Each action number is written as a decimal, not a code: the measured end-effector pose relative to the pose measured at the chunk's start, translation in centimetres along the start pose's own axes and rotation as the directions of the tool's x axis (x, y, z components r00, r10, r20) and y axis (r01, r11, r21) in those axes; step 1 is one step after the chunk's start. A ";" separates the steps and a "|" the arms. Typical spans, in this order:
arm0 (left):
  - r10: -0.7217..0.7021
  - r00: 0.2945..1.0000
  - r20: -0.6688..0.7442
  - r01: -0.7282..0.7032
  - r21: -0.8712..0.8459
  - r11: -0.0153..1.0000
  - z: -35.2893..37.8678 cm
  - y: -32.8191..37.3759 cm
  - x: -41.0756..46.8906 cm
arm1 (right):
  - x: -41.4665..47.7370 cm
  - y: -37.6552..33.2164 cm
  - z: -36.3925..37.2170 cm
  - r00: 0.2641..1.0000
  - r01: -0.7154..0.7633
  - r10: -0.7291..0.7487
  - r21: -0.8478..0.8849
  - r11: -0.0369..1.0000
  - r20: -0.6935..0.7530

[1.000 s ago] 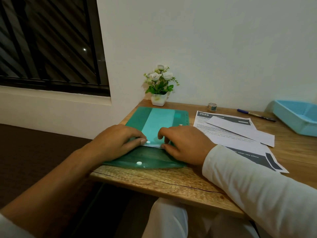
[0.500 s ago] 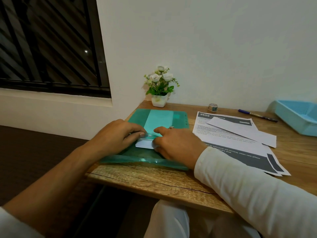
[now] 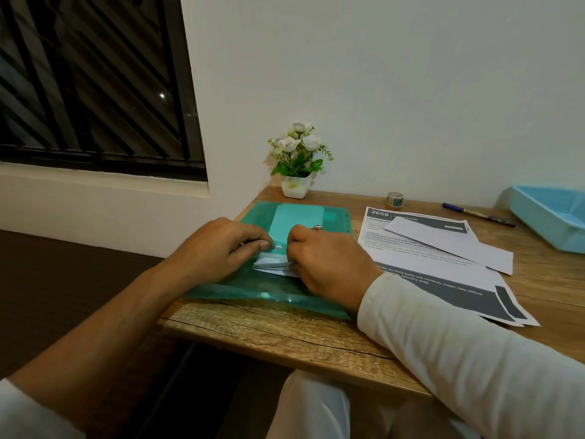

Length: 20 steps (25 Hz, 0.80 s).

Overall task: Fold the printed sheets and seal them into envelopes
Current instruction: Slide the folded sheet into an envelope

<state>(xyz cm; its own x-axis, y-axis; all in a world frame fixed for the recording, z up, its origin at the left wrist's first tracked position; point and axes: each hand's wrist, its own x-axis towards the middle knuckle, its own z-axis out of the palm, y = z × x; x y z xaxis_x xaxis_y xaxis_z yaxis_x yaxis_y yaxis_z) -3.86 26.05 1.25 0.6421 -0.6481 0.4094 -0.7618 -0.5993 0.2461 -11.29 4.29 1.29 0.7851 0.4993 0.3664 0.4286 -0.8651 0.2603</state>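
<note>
A green plastic folder (image 3: 297, 217) lies at the desk's left end. My left hand (image 3: 218, 245) pinches its flap beside the white snap button (image 3: 278, 247), thumb on top. My right hand (image 3: 326, 264) grips a thin stack of white envelopes (image 3: 272, 267) that sticks out from under the flap; most of the stack is hidden by my fingers. Printed sheets (image 3: 421, 267) with dark headers lie to the right of the folder. One white envelope (image 3: 452, 247) rests slantwise on them.
A small potted plant (image 3: 297, 166) stands at the back left corner by the wall. A tape roll (image 3: 395, 199), a blue pen (image 3: 478, 214) and a light blue tray (image 3: 550, 218) sit along the back right. The desk's front edge (image 3: 285, 337) is close to me.
The folder's flap has come up off its lower snap. My right hand has drawn the white envelopes out from under it toward me, while my left hand stayed at the flap.
</note>
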 end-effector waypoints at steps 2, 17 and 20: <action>-0.015 1.000 0.016 0.015 -0.020 1.000 0.1 -0.1 0.0 | 0.0 0.3 -0.2 0.999 -0.046 0.044 0.128 0.991 0.012; -0.111 0.920 0.377 0.188 -0.173 0.967 -1.0 -0.6 1.3 | -2.5 2.0 -0.9 0.984 -0.062 0.003 0.322 0.945 0.180; -0.132 0.923 0.361 0.229 -0.242 0.943 -1.3 0.4 1.3 | -2.3 2.1 -2.1 0.991 -0.123 0.068 0.557 0.822 0.119</action>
<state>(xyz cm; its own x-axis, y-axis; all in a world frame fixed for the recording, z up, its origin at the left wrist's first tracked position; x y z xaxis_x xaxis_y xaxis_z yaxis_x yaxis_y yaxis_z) -3.48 25.62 3.03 0.7243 -0.6889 0.0286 -0.5918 -0.5999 0.5384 -13.12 1.49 2.86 0.8601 0.4304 0.2739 0.5042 -0.7986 -0.3285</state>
